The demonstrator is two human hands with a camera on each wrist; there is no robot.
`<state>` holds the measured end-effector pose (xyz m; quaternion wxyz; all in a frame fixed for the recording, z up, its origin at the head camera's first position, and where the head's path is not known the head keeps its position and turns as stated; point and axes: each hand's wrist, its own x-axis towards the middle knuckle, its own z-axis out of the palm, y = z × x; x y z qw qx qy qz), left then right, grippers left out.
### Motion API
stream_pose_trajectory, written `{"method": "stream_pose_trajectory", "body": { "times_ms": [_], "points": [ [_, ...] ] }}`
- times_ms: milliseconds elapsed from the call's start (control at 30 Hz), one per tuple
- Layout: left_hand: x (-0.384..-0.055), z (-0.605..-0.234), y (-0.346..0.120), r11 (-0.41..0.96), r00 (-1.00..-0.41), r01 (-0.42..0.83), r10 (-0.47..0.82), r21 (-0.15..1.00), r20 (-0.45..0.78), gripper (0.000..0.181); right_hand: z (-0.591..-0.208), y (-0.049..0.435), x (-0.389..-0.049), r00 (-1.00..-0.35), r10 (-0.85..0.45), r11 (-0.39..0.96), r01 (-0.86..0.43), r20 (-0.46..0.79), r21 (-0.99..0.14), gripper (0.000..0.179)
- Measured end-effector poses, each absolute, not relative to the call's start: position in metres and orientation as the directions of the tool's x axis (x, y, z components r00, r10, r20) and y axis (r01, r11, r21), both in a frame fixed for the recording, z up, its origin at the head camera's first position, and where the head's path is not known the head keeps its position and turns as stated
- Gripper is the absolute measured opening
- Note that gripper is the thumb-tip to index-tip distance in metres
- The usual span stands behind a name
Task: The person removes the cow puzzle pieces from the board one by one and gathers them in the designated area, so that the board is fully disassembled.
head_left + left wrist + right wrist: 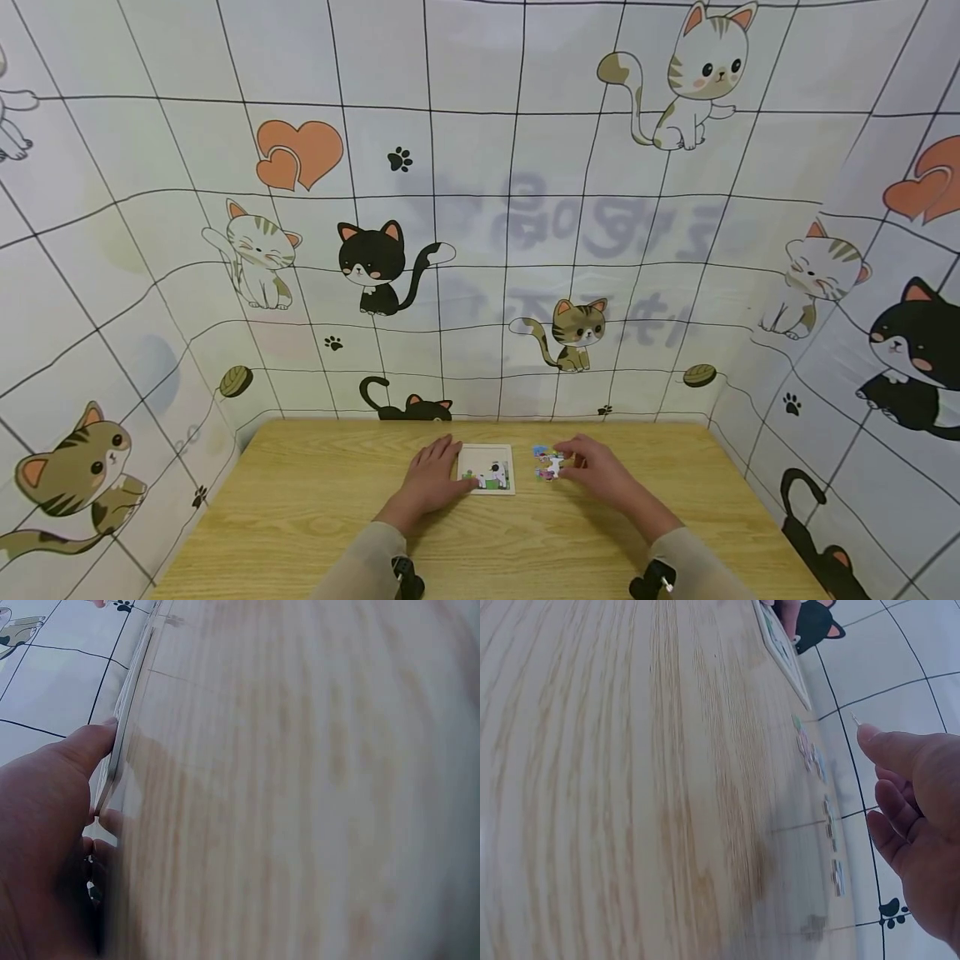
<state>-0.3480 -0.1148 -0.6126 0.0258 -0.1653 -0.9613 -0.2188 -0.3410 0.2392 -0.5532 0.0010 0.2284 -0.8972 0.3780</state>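
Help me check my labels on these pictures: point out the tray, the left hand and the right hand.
Tray [482,457]: head view, on its bare upper panel.
Left hand [431,476]: head view, on the back of the hand.
Right hand [599,471]: head view, on the back of the hand.

A white, square puzzle board [480,457] lies flat, with some picture along its bottom. Bright, bumpy puzzle pieces [553,467] lie near its right side.
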Motion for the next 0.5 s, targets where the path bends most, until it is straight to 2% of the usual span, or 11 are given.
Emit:
{"method": "stream_pose_trajectory", "body": {
  "times_ms": [500],
  "points": [
    [-0.341, -0.604, -0.114, 0.836, -0.939, 0.345, 0.314, 0.427, 0.143, 0.088, -0.564, 0.258, -0.345, -0.900, -0.414, 0.590, -0.379, 0.135, -0.713, 0.040]
  ]
}}
